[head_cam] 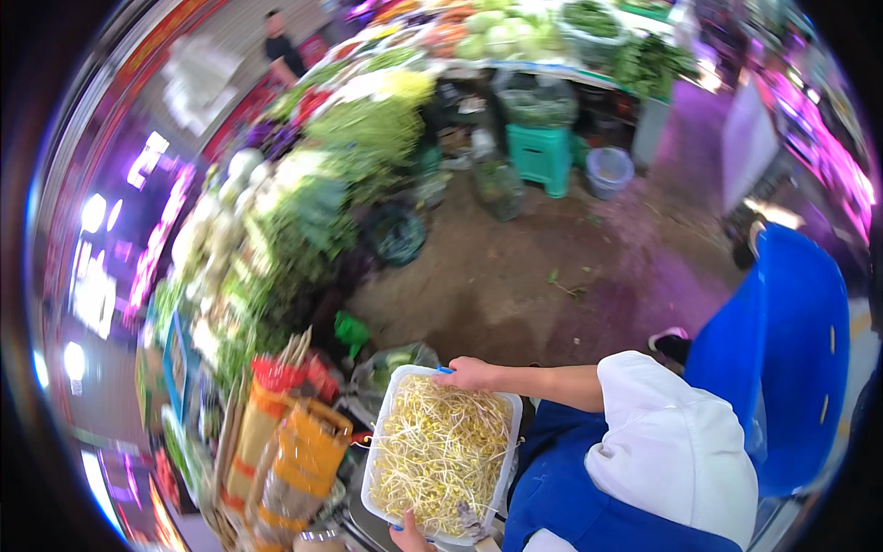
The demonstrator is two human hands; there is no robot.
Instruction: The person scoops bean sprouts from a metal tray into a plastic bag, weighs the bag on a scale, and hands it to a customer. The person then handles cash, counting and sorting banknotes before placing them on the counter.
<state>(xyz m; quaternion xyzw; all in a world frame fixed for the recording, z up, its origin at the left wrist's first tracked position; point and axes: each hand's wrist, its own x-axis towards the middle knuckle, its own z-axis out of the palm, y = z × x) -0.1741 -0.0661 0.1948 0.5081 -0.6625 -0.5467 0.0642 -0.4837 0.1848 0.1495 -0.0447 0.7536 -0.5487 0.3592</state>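
A white plastic basket (514, 441) full of bean sprouts (441, 452) is in front of me, held at both ends. My right hand (472, 375) grips its far rim at a blue handle, fingers over the edge. At the bottom of the view my left hand (412, 535) holds the near rim beside another blue piece. Near that end a small greyish item, hard to make out, lies against the sprouts. A clear plastic bag (393, 366) with greens touches or sits just beyond the basket's far left corner.
Leafy vegetables (276, 228) are heaped along a stall on the left. Yellow-wrapped bundles (303, 448) stand left of the basket. A green stool (538, 155) and a pale bucket (609, 171) are on the floor ahead. A large blue tub (793, 359) stands at right. A person (284, 48) is beyond the stall.
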